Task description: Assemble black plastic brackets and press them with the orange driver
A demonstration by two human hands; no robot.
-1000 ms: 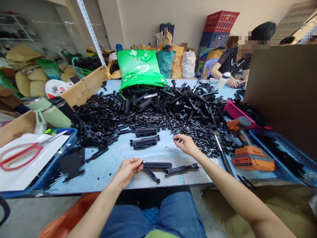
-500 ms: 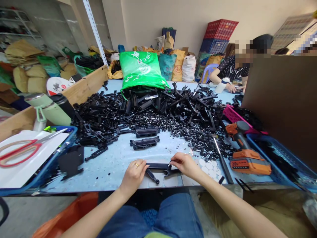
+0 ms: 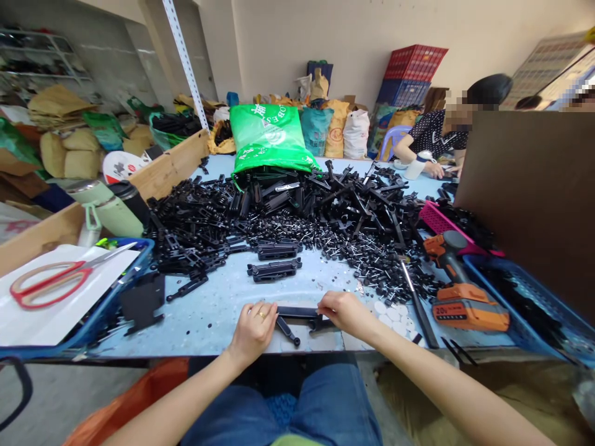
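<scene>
The black bar (image 3: pixel 297 312) is near the six-o'clock edge of the bench (image 3: pixel 199 325), its nine-o'clock end clamped in the left hand (image 3: pixel 255 328); the right hand (image 3: pixel 344 311) bunches at its three-o'clock end, grip hidden, I cannot tell. From the bar, folded assemblies (image 3: pixel 274 270) lie toward eleven, a cordless drill (image 3: pixel 470 306) at three.
</scene>
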